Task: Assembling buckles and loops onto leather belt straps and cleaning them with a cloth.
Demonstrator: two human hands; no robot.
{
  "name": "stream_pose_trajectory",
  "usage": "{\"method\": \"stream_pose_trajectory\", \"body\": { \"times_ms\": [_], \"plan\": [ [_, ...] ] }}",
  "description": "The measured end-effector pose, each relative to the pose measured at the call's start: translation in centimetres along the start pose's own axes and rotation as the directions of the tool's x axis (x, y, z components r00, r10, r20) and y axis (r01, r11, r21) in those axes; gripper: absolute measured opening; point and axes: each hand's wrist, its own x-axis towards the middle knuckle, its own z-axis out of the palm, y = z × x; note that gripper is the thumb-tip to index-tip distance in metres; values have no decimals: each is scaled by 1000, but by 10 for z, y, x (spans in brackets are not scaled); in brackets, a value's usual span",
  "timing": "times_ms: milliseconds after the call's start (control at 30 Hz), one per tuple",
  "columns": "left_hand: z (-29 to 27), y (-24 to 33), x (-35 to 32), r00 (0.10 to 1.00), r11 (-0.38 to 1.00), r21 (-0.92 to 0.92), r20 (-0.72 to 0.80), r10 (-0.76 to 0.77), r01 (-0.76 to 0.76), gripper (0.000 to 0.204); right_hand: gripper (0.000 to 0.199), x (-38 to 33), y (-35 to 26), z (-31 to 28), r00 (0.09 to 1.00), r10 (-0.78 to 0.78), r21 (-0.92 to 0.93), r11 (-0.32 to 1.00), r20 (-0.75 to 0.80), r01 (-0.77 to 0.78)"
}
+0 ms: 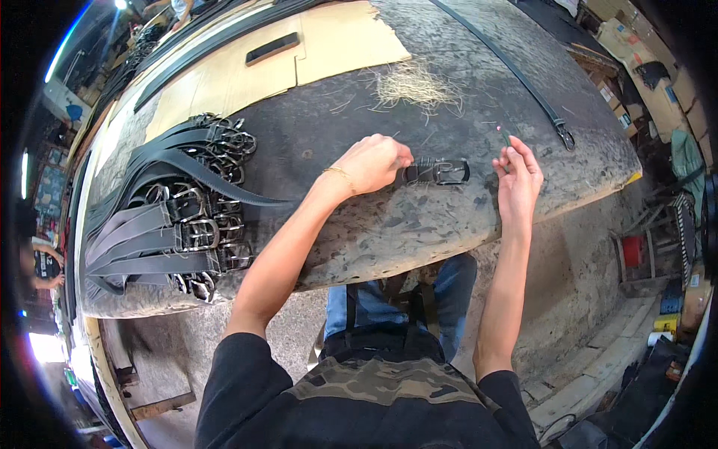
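Observation:
A black belt buckle end (pixel 450 171) with a silver frame lies flat on the table, pale threads looped across its strap. Against its left end my left hand (pixel 374 161) is closed, fingers curled together. Whether they grip the strap or a thread is hidden. To the right of the buckle, my right hand (pixel 517 176) is raised with its fingers pinched round a small thin green item (pixel 506 140), which has a pinkish bright spot near its tip. Its exact kind is too small to tell.
Many black belts with metal buckles (pixel 198 232) are heaped at the left. Cut threads (pixel 415 86) lie in a loose pile beyond my hands. A phone (pixel 271 49) rests on cardboard (pixel 351 37). Another belt (pixel 516 67) stretches along the far right.

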Motion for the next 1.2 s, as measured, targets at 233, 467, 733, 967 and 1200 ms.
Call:
{"method": "stream_pose_trajectory", "body": {
  "times_ms": [233, 467, 733, 967, 1200],
  "plan": [
    [2, -12, 6, 984, 990, -81, -149, 99, -112, 27, 22, 0, -3, -1, 1000, -8, -32, 999, 2, 8],
    [9, -22, 8, 950, 956, -163, -241, 200, -242, 12, 20, 1, -4, 10, 999, 21, -4, 1000, -48, -21],
    [17, -30, 8, 958, 972, -177, -266, 104, -155, 10, 12, -16, 18, 71, 973, 8, -361, 929, 231, 78],
    [19, -32, 11, 957, 969, -191, -275, 97, -153, 8, 9, -11, 32, 67, 942, -29, -609, 756, 334, 239],
    [19, -36, 10, 958, 965, -215, -273, 85, -147, 9, 9, -15, 31, 69, 950, 3, -630, 749, 312, 205]
  ]
}}
